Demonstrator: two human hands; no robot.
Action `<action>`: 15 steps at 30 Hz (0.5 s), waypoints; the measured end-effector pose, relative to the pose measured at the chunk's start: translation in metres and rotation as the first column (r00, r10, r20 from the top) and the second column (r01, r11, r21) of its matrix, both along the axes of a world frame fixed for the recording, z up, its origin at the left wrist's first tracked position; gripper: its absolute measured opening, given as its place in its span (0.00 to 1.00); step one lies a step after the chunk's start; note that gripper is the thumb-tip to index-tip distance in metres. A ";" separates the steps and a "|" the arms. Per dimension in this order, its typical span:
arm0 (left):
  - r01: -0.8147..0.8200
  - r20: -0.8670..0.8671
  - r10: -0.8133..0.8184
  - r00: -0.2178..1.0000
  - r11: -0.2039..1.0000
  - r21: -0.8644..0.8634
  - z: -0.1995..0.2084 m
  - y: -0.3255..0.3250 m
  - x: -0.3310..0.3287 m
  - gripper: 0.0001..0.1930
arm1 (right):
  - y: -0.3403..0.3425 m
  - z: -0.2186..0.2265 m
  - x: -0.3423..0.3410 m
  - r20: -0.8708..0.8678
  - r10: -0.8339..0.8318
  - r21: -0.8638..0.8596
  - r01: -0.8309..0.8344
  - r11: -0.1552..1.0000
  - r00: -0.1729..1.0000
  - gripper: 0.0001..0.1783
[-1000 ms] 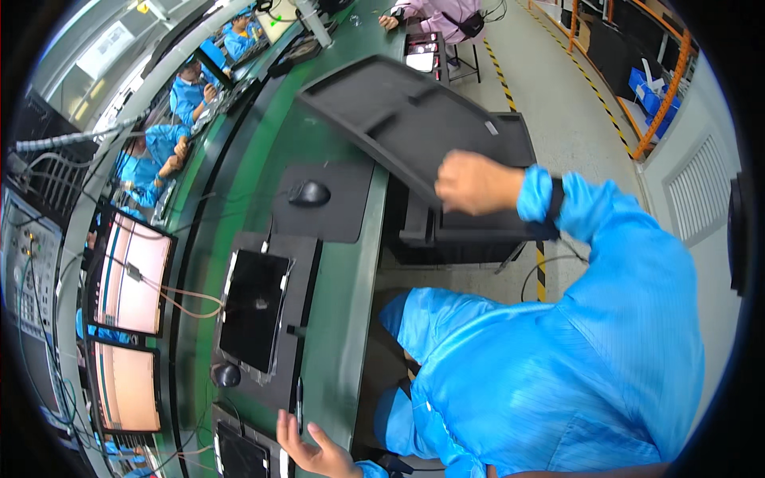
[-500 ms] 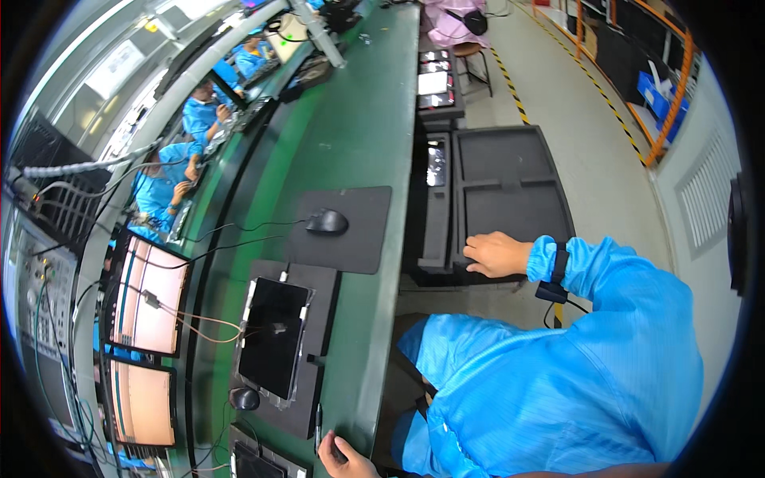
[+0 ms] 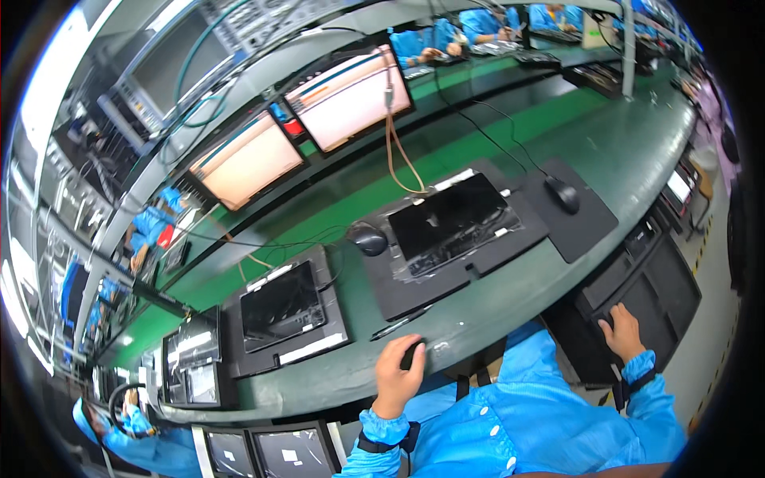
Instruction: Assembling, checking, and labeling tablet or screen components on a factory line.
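Observation:
My left hand is at the front edge of the green bench, its thumb and fingers curled round a small dark object whose kind I cannot make out. Just beyond it lies a black pen. My right hand hangs over the near edge of a black tray to the right of the bench, fingers apart and nothing seen in them. Farther in, a black display panel with white tabs rests on a dark foam pad. A second panel lies on another pad to the left.
Two black mice sit by the pads, the right one on a mouse pad. Two lit monitors stand behind, with hanging cables. Framed panels are at lower left. Co-workers sit across the bench.
The view has swung left, bringing in more of the bench. My right hand has lifted slightly and its fingers have spread. My left hand now shows fully, still round the dark object.

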State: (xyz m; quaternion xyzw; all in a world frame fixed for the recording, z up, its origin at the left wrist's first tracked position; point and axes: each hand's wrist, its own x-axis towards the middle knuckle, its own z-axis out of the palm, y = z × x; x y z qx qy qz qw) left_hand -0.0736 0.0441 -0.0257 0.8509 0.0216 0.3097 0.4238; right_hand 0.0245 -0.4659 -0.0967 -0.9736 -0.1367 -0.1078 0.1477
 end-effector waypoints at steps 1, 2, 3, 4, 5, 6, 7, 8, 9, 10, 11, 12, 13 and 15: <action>-0.009 0.005 0.008 1.000 1.000 0.018 0.004 -0.004 0.000 0.10 | 0.002 0.003 0.002 0.017 0.017 0.006 -0.018 1.000 1.000 0.17; -0.019 0.006 0.019 1.000 1.000 0.016 0.004 -0.003 -0.001 0.10 | 0.009 0.012 0.003 -0.016 -0.037 -0.183 0.033 0.982 0.999 0.17; -0.026 0.009 0.026 1.000 1.000 0.013 0.004 -0.002 -0.004 0.10 | 0.019 0.025 0.004 -0.034 -0.103 -0.368 0.083 0.926 0.994 0.17; -0.026 0.022 0.025 0.999 0.999 0.020 0.004 -0.002 -0.005 0.10 | 0.037 0.048 0.004 0.024 -0.027 -0.352 0.033 0.935 0.999 0.16; -0.025 0.018 0.024 1.000 0.999 0.033 0.004 -0.002 -0.006 0.10 | 0.063 0.065 0.008 0.035 -0.038 -0.339 0.048 0.940 0.999 0.16; -0.020 0.014 0.019 1.000 0.999 0.046 0.005 -0.002 -0.003 0.10 | 0.090 0.084 0.014 0.058 0.157 -0.137 -0.148 0.980 0.986 0.15; -0.020 0.028 0.019 0.999 0.998 0.054 0.004 0.000 -0.003 0.10 | 0.116 0.099 0.018 0.125 0.353 0.052 -0.362 0.931 0.927 0.15; -0.016 0.020 0.015 1.000 0.998 0.056 0.004 0.000 -0.002 0.10 | 0.138 0.101 0.021 0.135 0.454 0.099 -0.468 0.878 0.881 0.14; -0.019 0.011 0.018 1.000 0.998 0.055 0.004 0.000 -0.003 0.10 | 0.162 0.100 0.027 0.147 0.555 0.140 -0.573 0.807 0.818 0.13; -0.022 0.020 0.021 1.000 0.998 0.056 0.003 0.002 -0.003 0.10 | 0.189 0.102 0.030 0.215 0.636 0.127 -0.667 0.734 0.741 0.12; -0.032 0.028 0.031 0.999 0.997 0.064 0.003 0.002 -0.002 0.10 | 0.215 0.102 0.034 0.286 0.707 0.111 -0.755 0.647 0.647 0.11; -0.033 0.022 0.032 0.999 0.998 0.047 0.003 0.002 -0.003 0.10 | 0.240 0.104 0.037 0.290 0.763 0.121 -0.813 0.569 0.577 0.11; -0.038 0.014 0.038 0.999 0.999 0.032 0.002 0.002 -0.004 0.10 | 0.262 0.105 0.040 0.295 0.815 0.132 -0.866 0.483 0.499 0.11; -0.036 -0.002 0.036 0.999 0.999 0.008 -0.002 0.003 -0.004 0.10 | 0.301 0.106 0.042 0.323 0.828 0.164 -0.888 0.429 0.459 0.10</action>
